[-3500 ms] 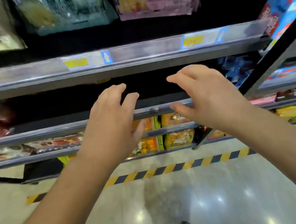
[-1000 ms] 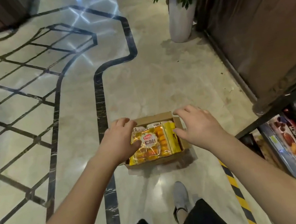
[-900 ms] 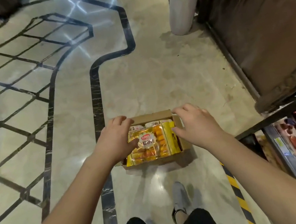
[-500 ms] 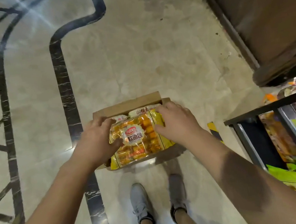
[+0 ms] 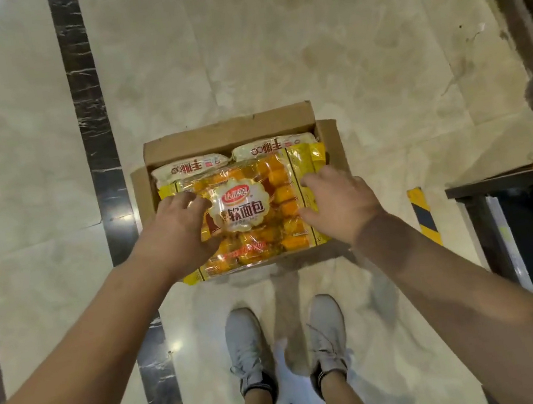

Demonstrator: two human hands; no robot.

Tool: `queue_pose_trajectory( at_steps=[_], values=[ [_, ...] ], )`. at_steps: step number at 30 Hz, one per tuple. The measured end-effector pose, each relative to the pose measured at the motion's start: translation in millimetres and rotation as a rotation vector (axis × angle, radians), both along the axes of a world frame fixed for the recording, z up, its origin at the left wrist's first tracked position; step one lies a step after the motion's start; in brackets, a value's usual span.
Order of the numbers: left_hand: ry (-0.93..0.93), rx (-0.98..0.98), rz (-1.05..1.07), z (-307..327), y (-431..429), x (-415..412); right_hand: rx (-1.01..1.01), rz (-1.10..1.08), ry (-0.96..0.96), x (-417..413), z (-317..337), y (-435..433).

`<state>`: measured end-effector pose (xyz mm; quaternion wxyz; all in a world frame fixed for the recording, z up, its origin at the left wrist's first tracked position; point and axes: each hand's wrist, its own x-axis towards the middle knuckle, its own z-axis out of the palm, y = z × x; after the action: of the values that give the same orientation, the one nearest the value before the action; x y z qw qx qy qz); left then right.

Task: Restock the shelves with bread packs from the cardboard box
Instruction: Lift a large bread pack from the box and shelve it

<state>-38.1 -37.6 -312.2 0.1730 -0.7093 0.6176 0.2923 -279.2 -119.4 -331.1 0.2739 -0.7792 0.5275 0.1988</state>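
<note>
An open cardboard box point(image 5: 227, 131) stands on the marble floor in front of my feet. A yellow bread pack point(image 5: 253, 214) with a round white label lies on top of it. My left hand point(image 5: 173, 233) grips the pack's left side and my right hand point(image 5: 337, 201) grips its right side, fingers curled over the edges. Two paler packs point(image 5: 190, 166) lie beneath it at the far end of the box. The shelf point(image 5: 504, 180) stands at the right edge with orange packs on it.
My two grey shoes point(image 5: 248, 346) stand just behind the box. A black marble inlay stripe point(image 5: 106, 177) runs down the floor on the left. Yellow-black hazard tape point(image 5: 424, 213) marks the floor by the shelf. A dark wooden wall base point(image 5: 532, 23) is at the upper right.
I turned from the shelf and bent down over the box. Both hands came in from the box's sides and closed on the top bread pack.
</note>
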Motion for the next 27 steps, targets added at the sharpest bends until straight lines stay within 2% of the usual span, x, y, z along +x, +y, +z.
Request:
queue_pose_trajectory(
  at_steps=[5, 8, 11, 13, 16, 20, 23, 27],
  values=[
    [0.018, 0.078, 0.120, -44.4, 9.1, 16.7, 0.015, -0.027, 0.037, -9.0, -39.5, -7.6],
    [0.109, 0.085, 0.376, -63.8, 13.8, 21.2, 0.011, -0.109, 0.036, -15.6, -56.6, -14.8],
    [0.242, 0.116, 0.661, -95.9, 21.7, 36.4, 0.034, -0.252, 0.055, -17.7, -74.5, -19.8],
    [0.378, 0.146, 0.823, -145.1, 38.3, 62.1, 0.076, -0.358, 0.074, -20.7, -89.0, -21.8],
    [0.557, 0.200, 0.992, -190.4, 57.3, 80.6, 0.232, -0.565, -0.082, -29.6, -113.6, -20.5],
    [0.697, 0.195, 1.123, -145.9, 37.2, 51.1, 0.459, -0.758, -0.213, -34.9, -136.8, -20.2],
    [0.757, 0.213, 1.214, -140.7, 31.9, 47.4, 0.530, -0.807, -0.294, -35.6, -148.8, -21.5],
    [0.838, 0.285, 1.204, -137.8, 30.2, 49.7, 0.611, -0.794, -0.293, -39.1, -151.7, -22.0]
  ],
)
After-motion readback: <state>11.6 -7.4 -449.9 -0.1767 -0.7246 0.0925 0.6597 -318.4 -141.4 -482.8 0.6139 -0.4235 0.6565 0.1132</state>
